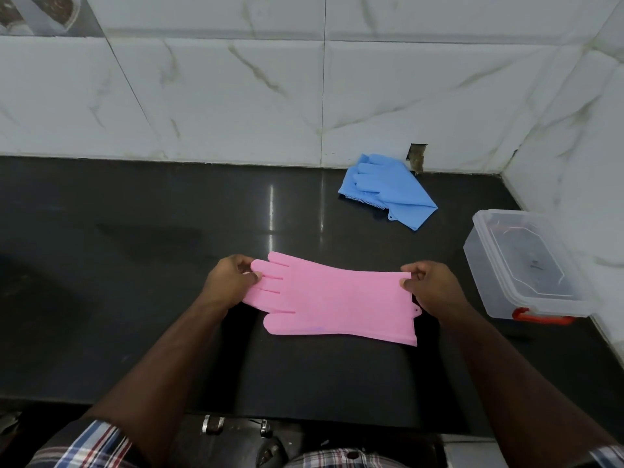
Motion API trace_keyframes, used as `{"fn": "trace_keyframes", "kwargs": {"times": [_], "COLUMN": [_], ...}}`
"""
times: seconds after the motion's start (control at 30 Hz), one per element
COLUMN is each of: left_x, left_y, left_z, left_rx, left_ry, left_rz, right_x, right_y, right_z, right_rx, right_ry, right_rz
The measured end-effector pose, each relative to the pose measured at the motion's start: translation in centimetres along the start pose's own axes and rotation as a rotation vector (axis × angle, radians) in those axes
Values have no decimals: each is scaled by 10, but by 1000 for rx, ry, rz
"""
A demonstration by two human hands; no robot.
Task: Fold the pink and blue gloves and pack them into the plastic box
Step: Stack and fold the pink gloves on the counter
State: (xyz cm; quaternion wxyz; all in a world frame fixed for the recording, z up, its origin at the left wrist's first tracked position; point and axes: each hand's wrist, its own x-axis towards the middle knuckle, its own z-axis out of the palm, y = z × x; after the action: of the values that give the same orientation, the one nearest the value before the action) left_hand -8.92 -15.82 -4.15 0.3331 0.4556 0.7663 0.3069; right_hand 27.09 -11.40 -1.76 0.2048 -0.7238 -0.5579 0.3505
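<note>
The pink glove (332, 298) lay stretched flat across the dark tabletop (135, 214), close to the near edge; its fingers pointed to the person's left and its cuff to the right; no crease or fold showed in it. The left hand (229, 282) pinched the glove's fingertips between thumb and fingers; the right hand (429, 287) pinched the far corner of the cuff in the same way; both hands were closed on the glove, holding it taut between them. Whether one pink glove or a stacked pair lay there could not be told.

The blue gloves (386, 190) sat in a loose overlapped heap well apart, toward the back by the tiled wall (236, 96); they looked untouched and unfolded. The plastic box (521, 265) stood at the right side of the tabletop, lid off, with no glove inside.

By that reading the task was barely begun; the pink glove was only laid out ready for its first fold; folding it, folding the blue ones, and packing everything into the box all remained.
</note>
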Motion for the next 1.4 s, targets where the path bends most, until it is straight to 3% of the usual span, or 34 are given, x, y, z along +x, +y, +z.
{"fn": "trace_keyframes", "kwargs": {"times": [0.2, 0.33, 0.4, 0.53, 0.6, 0.73, 0.93, 1.13, 1.3, 1.4], "left_x": [21, 21, 6, -35, -42, -45, -48, -51, -44, -38], "left_y": [25, 35, 38, 32, 23, 19, 16, 7, 22, 47], "left_z": [2, 2, 4, 17, 21, 23, 17, 24, 27, 46], "left_rx": [-26, 386, 400, 478, 540, 572, 565, 593, 604, 634], "left_ry": [32, 92, 80, -255, -225, -128, -19, -70, 13, 32], "left_rz": [105, 211, 384, 576, 613, 683, 791, 787, 781, 814], "right_x": [12, 9, -1, -22, -27, -30, -37, -43, -41, -36], "right_y": [-14, -16, -16, -5, 1, 7, 11, 24, 9, -9], "right_z": [-18, -22, -22, -16, -14, -13, -19, -12, -2, 20], "right_rx": [166, -88, -141, -359, -444, -517, -491, -610, -439, -453], "right_ry": [84, 66, -36, -324, -352, -278, 49, -179, 10, 3], "right_rz": [-30, -143, -210, -292, -285, -322, -547, -451, -445, -498]}}
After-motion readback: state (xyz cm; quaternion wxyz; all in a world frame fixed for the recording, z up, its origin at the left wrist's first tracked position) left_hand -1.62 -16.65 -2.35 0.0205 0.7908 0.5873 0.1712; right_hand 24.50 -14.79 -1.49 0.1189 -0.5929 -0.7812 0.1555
